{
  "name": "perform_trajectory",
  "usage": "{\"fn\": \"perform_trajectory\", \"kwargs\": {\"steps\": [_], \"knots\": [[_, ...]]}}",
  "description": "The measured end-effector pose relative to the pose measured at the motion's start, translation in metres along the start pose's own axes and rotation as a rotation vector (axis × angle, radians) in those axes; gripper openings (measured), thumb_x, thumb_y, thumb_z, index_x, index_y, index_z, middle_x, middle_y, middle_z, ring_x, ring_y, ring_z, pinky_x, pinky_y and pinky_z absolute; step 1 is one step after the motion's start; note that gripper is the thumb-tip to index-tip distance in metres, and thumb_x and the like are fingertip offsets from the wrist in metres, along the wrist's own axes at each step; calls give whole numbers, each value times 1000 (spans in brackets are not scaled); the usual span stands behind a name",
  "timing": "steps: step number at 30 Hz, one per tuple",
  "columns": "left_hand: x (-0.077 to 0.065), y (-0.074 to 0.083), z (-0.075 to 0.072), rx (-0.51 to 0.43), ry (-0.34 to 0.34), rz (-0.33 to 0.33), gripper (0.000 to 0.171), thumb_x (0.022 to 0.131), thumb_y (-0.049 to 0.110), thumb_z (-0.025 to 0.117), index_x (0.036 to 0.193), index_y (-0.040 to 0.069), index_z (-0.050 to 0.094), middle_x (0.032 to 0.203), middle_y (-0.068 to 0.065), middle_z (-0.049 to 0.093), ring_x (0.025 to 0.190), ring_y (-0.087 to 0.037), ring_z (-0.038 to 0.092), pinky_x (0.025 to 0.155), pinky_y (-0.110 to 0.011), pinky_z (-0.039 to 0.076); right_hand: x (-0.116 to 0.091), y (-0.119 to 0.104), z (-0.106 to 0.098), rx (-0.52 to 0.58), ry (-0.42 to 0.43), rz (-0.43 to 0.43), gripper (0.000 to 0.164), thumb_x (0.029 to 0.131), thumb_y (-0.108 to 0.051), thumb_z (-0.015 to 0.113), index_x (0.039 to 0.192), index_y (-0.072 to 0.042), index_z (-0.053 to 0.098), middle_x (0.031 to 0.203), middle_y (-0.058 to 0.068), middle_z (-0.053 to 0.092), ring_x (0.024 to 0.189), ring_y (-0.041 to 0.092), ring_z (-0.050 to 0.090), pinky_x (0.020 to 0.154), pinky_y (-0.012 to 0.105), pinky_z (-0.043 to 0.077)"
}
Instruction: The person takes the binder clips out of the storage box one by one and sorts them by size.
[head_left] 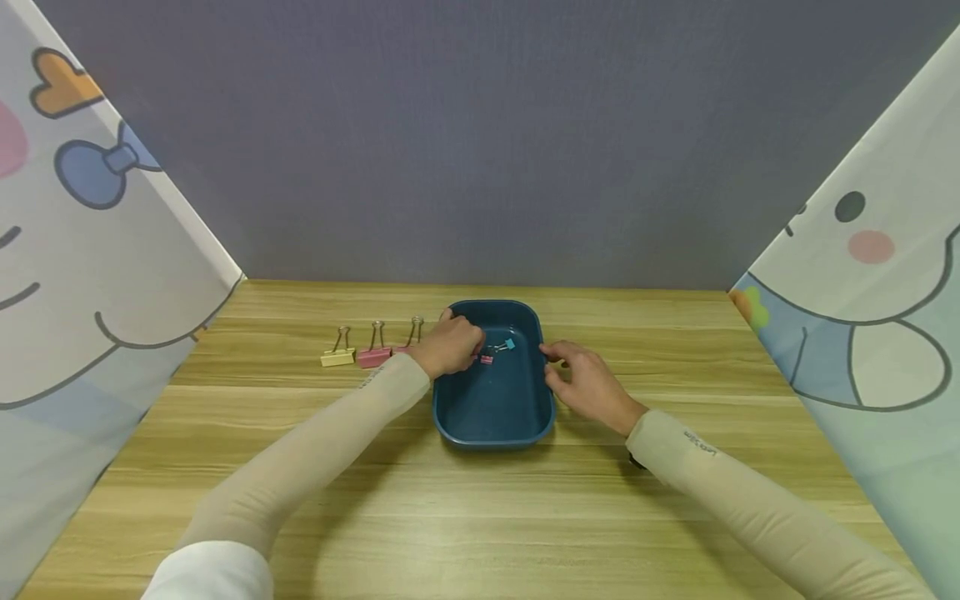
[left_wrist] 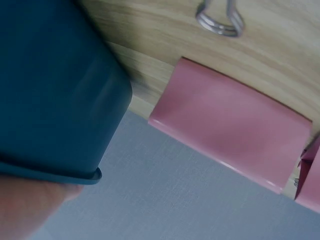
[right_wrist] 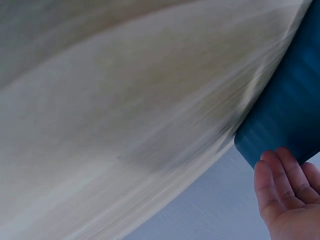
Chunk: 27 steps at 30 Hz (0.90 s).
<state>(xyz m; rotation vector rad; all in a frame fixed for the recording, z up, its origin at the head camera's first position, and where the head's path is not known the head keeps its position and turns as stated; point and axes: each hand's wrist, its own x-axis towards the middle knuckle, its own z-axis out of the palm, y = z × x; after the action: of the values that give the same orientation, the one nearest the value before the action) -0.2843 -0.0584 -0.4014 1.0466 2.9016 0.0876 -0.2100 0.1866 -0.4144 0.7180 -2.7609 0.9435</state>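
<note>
A dark blue plastic tray (head_left: 491,437) stands on the table between the hands. My left hand (head_left: 450,343) reaches over its left rim, fingers bent down inside among small binder clips; the fingertips are hidden, and I cannot tell whether they pinch a clip. Close to that hand in the tray lie a small blue binder clip (head_left: 509,343) and a small pink binder clip (head_left: 487,360). My right hand (head_left: 588,383) is at the tray's right rim, its fingers loosely bent against the outer wall in the right wrist view.
Left of the tray, large binder clips stand in a row with handles up: a yellow one (head_left: 338,357), a pink one (head_left: 374,357) and another pink one (left_wrist: 232,125), partly behind the left forearm in the head view. A grey partition (head_left: 487,167) rises behind the wooden table (head_left: 480,517).
</note>
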Motion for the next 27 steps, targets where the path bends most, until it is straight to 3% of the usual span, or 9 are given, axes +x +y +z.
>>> {"fn": "perform_trajectory", "kwargs": {"steps": [7, 14, 27], "knots": [[2, 3, 3, 35, -1, -10, 28, 83, 11, 71, 62, 19, 53, 57, 7, 50, 67, -15, 46, 74, -37, 22, 0, 0, 0, 2, 3, -1, 36, 91, -11, 56, 125, 2, 57, 119, 11, 60, 102, 22, 58, 83, 39, 49], [1, 0, 3, -3, 41, 15, 27, 80, 11, 72, 62, 21, 54, 60, 9, 50, 71, -15, 44, 75, -38, 23, 0, -1, 1, 3, 4, -5, 36, 91, -11, 56, 125, 2, 57, 118, 12, 60, 101, 23, 59, 83, 40, 49], [-5, -13, -7, -151, 193, 248, 8, 78, 13, 74, 80, 18, 67, 76, 11, 57, 78, -12, 43, 75, -38, 25, -1, -1, 0, 10, -12, 11, 36, 93, -13, 55, 126, 1, 57, 120, 11, 59, 103, 22, 58, 84, 39, 49]]}}
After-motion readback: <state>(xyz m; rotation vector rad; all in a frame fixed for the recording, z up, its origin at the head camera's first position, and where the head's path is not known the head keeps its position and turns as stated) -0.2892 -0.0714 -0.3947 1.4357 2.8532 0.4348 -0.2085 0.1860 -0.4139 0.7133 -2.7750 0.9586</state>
